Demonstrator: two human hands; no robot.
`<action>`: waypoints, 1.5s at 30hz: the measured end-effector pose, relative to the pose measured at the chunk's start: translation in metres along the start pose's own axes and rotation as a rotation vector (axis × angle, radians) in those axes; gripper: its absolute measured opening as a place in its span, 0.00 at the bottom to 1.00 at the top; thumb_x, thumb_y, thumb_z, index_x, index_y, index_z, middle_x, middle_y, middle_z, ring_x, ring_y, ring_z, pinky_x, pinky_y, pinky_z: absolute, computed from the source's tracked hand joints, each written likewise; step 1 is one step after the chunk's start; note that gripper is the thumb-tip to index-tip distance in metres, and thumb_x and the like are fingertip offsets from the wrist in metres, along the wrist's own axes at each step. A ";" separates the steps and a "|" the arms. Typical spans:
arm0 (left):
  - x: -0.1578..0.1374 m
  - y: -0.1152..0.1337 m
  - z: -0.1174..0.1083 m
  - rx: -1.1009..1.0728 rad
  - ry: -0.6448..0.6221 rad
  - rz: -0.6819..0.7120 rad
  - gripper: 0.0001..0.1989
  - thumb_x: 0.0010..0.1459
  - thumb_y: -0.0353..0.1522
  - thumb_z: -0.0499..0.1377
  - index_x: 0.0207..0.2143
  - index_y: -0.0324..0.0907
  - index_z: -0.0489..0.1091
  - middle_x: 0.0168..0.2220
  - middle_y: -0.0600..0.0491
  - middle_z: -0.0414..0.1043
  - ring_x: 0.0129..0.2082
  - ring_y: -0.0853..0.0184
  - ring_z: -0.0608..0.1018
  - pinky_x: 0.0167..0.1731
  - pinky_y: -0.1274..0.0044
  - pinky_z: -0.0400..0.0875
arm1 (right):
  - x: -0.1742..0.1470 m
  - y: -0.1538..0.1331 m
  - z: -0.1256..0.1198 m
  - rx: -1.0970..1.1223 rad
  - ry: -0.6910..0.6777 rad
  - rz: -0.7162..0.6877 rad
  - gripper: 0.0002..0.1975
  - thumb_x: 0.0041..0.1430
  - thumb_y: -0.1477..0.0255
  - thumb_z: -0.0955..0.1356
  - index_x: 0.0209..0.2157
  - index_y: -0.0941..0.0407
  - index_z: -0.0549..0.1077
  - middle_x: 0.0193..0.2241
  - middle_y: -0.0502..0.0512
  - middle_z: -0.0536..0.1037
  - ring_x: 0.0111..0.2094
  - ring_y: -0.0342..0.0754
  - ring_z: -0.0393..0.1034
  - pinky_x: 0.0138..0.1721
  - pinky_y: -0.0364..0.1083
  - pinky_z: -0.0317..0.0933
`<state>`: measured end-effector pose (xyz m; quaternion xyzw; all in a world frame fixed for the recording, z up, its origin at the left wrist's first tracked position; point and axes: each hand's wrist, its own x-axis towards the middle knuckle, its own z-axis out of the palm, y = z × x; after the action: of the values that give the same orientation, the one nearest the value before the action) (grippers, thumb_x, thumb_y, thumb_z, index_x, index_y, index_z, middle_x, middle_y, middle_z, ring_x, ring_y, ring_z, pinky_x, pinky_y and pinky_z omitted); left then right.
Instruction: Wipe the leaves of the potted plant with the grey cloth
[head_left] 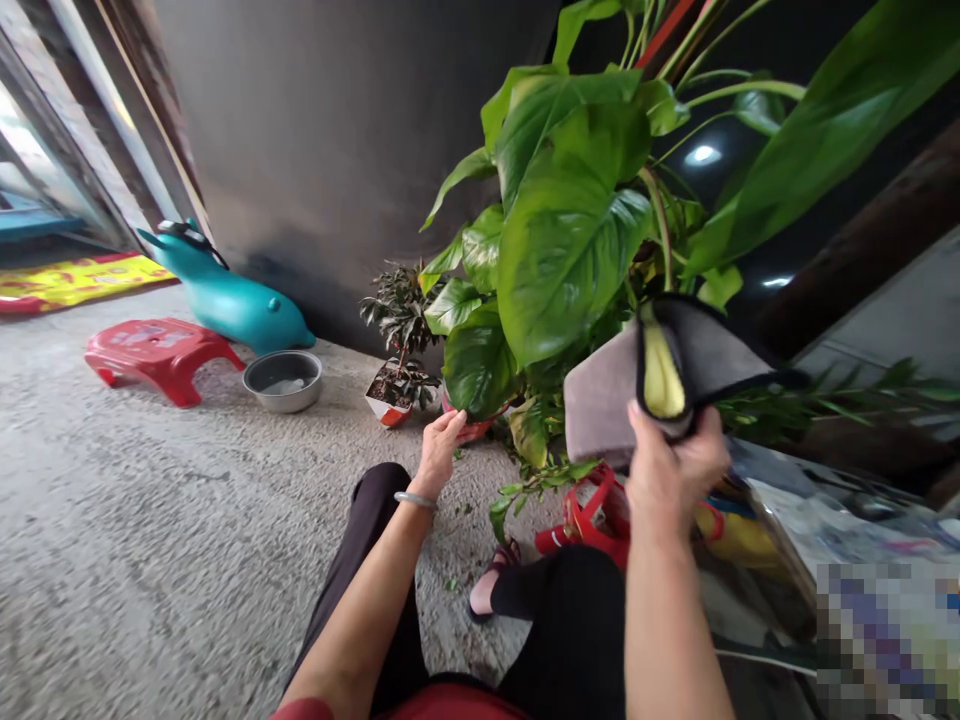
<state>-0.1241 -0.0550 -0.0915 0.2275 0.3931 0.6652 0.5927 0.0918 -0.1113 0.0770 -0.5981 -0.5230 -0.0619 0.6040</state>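
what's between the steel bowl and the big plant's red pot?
Head view: a small potted plant stands between the steel bowl and the red pot; otherwise bare concrete floor.

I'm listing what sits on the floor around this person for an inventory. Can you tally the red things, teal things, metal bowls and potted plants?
Red things: 3 (the low stool, the big plant's pot, the red item by the knee)
Teal things: 1 (the seal toy)
Metal bowls: 1 (the bowl)
Potted plants: 2 (the big-leaf plant, the small dark plant)
Total: 7

- The red pot [472, 428] is mostly hidden behind big leaves [562, 240] and the left hand [441, 440].
- The right hand [675, 470] has its fingertips buried in the grey cloth [600, 405].
- The lower right corner is pixelated.
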 end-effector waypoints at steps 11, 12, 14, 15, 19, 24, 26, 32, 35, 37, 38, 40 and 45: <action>0.002 0.006 -0.008 -0.020 0.005 -0.012 0.24 0.39 0.47 0.76 0.28 0.40 0.75 0.23 0.57 0.72 0.24 0.69 0.73 0.29 0.77 0.70 | -0.087 0.008 -0.020 0.209 -0.840 0.136 0.20 0.48 0.74 0.69 0.44 0.52 0.84 0.40 0.57 0.87 0.42 0.59 0.81 0.47 0.54 0.74; 0.003 0.006 -0.008 -0.018 0.009 -0.017 0.25 0.37 0.48 0.76 0.28 0.40 0.75 0.23 0.57 0.72 0.24 0.69 0.74 0.29 0.76 0.71 | -0.072 0.010 -0.032 0.165 -0.729 0.151 0.19 0.49 0.71 0.71 0.44 0.52 0.84 0.40 0.56 0.87 0.41 0.59 0.81 0.46 0.54 0.74; 0.003 0.004 -0.005 -0.025 0.027 -0.012 0.26 0.35 0.49 0.76 0.28 0.40 0.74 0.23 0.56 0.73 0.25 0.68 0.75 0.30 0.75 0.73 | -0.032 0.008 -0.034 0.054 -0.382 0.120 0.21 0.47 0.65 0.74 0.45 0.53 0.84 0.40 0.58 0.87 0.42 0.61 0.80 0.46 0.54 0.72; 0.002 0.003 -0.004 -0.024 0.025 -0.010 0.26 0.35 0.49 0.76 0.28 0.40 0.74 0.24 0.56 0.73 0.25 0.67 0.76 0.31 0.74 0.74 | -0.013 0.005 -0.025 0.009 -0.206 0.082 0.22 0.46 0.63 0.75 0.45 0.55 0.83 0.40 0.59 0.87 0.42 0.62 0.79 0.46 0.55 0.72; -0.002 -0.002 0.000 -0.004 -0.015 -0.008 0.26 0.37 0.49 0.76 0.28 0.39 0.75 0.24 0.54 0.75 0.27 0.65 0.78 0.32 0.74 0.75 | 0.009 -0.010 0.047 0.006 -0.142 -0.026 0.16 0.45 0.67 0.74 0.38 0.55 0.82 0.38 0.62 0.86 0.43 0.62 0.78 0.50 0.57 0.70; 0.006 -0.013 -0.015 -0.004 0.015 0.009 0.24 0.41 0.49 0.74 0.30 0.38 0.78 0.26 0.54 0.77 0.26 0.69 0.75 0.28 0.78 0.70 | -0.099 0.010 0.071 0.165 -0.762 0.127 0.18 0.42 0.75 0.71 0.38 0.50 0.83 0.38 0.56 0.86 0.41 0.59 0.78 0.49 0.54 0.70; 0.013 -0.021 -0.026 0.005 0.086 -0.040 0.24 0.40 0.47 0.75 0.33 0.38 0.80 0.28 0.52 0.80 0.26 0.70 0.76 0.28 0.79 0.70 | -0.146 0.031 0.048 0.201 -0.821 0.327 0.14 0.42 0.74 0.72 0.34 0.50 0.82 0.33 0.54 0.85 0.37 0.59 0.78 0.45 0.53 0.70; 0.028 -0.061 -0.038 0.113 0.120 -0.258 0.20 0.44 0.40 0.74 0.37 0.37 0.78 0.33 0.47 0.81 0.24 0.70 0.76 0.27 0.77 0.72 | -0.201 0.079 -0.025 0.203 -0.772 0.778 0.11 0.35 0.71 0.77 0.27 0.51 0.82 0.28 0.54 0.83 0.36 0.60 0.77 0.45 0.54 0.71; 0.046 -0.078 -0.027 0.172 0.136 -0.299 0.18 0.49 0.35 0.72 0.41 0.38 0.77 0.37 0.46 0.81 0.27 0.68 0.78 0.31 0.75 0.74 | -0.204 0.094 -0.049 0.291 -0.773 0.933 0.17 0.32 0.69 0.79 0.31 0.53 0.84 0.32 0.56 0.86 0.40 0.63 0.78 0.47 0.55 0.71; 0.065 -0.085 -0.018 0.208 0.175 -0.279 0.19 0.49 0.31 0.72 0.44 0.39 0.76 0.41 0.45 0.81 0.36 0.64 0.81 0.38 0.73 0.76 | -0.205 0.103 -0.063 0.320 -0.740 1.053 0.20 0.31 0.66 0.79 0.33 0.55 0.85 0.33 0.56 0.87 0.40 0.63 0.79 0.46 0.55 0.71; 0.076 -0.087 -0.013 0.214 0.190 -0.252 0.20 0.48 0.28 0.72 0.45 0.39 0.76 0.45 0.44 0.81 0.42 0.62 0.82 0.43 0.73 0.75 | -0.204 0.107 -0.069 0.322 -0.686 1.124 0.22 0.31 0.64 0.80 0.33 0.55 0.84 0.33 0.56 0.87 0.39 0.63 0.79 0.45 0.55 0.71; 0.097 -0.090 -0.006 0.216 0.178 -0.183 0.22 0.47 0.24 0.71 0.46 0.41 0.76 0.50 0.45 0.81 0.54 0.59 0.80 0.52 0.73 0.73 | -0.197 0.113 -0.078 0.322 -0.527 1.261 0.24 0.30 0.60 0.81 0.33 0.55 0.83 0.31 0.55 0.86 0.37 0.62 0.79 0.43 0.56 0.72; 0.128 -0.094 -0.001 0.242 0.064 -0.173 0.13 0.44 0.26 0.73 0.34 0.39 0.78 0.40 0.44 0.83 0.55 0.52 0.79 0.58 0.67 0.69 | -0.122 0.109 -0.055 0.548 -0.079 1.294 0.25 0.34 0.59 0.83 0.36 0.52 0.82 0.36 0.52 0.87 0.42 0.59 0.81 0.48 0.58 0.74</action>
<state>-0.0924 0.0675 -0.1881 0.2411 0.5073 0.5663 0.6032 0.1445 -0.1917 -0.0664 -0.6173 -0.0807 0.4656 0.6290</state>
